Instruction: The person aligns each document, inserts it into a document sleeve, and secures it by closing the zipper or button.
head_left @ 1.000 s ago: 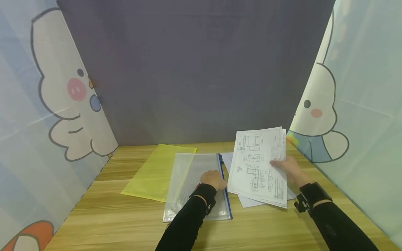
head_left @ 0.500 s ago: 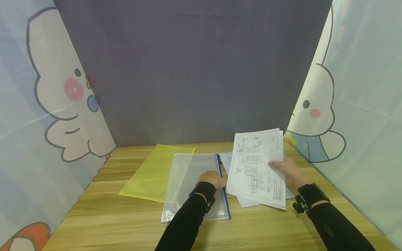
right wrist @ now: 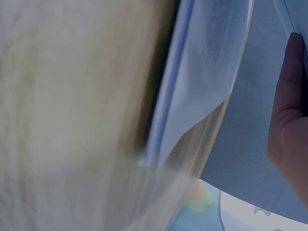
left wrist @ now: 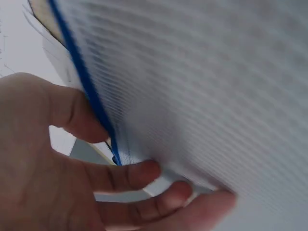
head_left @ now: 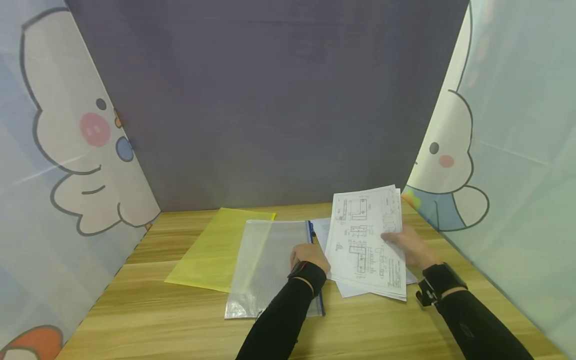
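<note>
On the table (head_left: 157,320), the left hand (head_left: 309,257) touches the clear folder (head_left: 263,280) at its blue zip (left wrist: 85,72), whether pinching I cannot tell, while the right hand (head_left: 411,246), its fingers hidden behind, grips printed papers (head_left: 348,235) covering most of another sheet (head_left: 349,290).

The wooden-looking surface (head_left: 148,300) has a pale, streaky grain and a low sheen, and near its far edge lies a yellow folder (head_left: 204,257) of smooth, thin plastic. Clear plastic with a fine ribbed texture forms the pouch (head_left: 256,272), glossy at its corner and trimmed in smooth blue, while the printed sheets (head_left: 355,250) toward the surface's right edge are matt white paper. Along the far edge, the dark grey backdrop (head_left: 270,110) looks flat and matt.
</note>
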A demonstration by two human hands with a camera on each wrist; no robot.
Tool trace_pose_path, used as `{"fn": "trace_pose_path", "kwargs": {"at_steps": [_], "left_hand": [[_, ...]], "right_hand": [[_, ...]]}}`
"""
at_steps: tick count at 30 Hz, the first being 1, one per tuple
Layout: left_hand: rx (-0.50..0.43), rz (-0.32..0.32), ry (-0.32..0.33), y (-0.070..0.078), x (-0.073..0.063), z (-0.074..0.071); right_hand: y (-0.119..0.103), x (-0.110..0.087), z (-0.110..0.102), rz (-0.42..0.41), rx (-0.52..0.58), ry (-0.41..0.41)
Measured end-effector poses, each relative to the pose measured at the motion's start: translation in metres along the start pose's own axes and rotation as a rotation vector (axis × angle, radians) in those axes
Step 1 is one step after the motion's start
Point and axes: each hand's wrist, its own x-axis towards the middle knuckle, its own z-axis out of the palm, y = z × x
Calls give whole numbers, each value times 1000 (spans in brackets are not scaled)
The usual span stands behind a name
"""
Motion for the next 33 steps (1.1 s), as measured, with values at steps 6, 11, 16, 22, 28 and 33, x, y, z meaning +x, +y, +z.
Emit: {"fn": "trace_pose_path", "kwargs": {"at_steps": [6, 11, 16, 22, 28, 33], "left_hand": [[-73, -34, -33, 0, -4, -12], [-80, 4, -16, -3, -1, -9], [-247, 169, 12, -22, -4, -12], [-479, 221, -105, -48, -7, -12], [-618, 274, -164, -62, 6, 1], [-705, 301, -164, -69, 8, 9]], "right_hand": [[2, 3, 0, 6, -36, 25], [0, 3, 1, 16, -39, 29], [2, 0, -1, 4, -41, 25], [4, -2, -1, -10, -71, 9], [1, 0, -3, -9, -55, 46], [-7, 0, -3, -15, -71, 106]]}}
